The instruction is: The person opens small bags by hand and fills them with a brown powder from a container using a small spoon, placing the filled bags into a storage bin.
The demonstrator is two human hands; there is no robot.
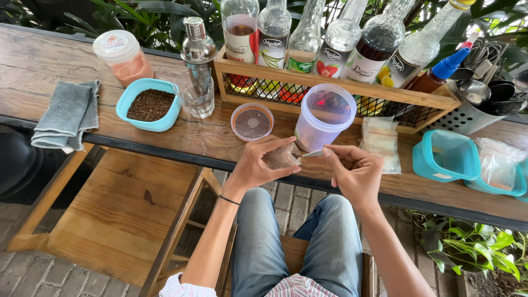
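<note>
Head view: both hands pinch a small clear bag (pixel 281 157), left hand (pixel 258 165), right hand (pixel 355 170), behind them a lidded tub (pixel 324 116).

Both forearms reach forward from the near edge and converge. The left hand (pixel 258 162) is cupped, fingers curled in a grasp. The right hand (pixel 352 170) pinches thumb against fingertips.

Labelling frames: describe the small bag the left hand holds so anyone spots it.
On the long wooden counter, below the wooden bottle rack, the left hand pinches a small clear plastic bag. Unlike the flat bags beside it, it is held open.
</note>
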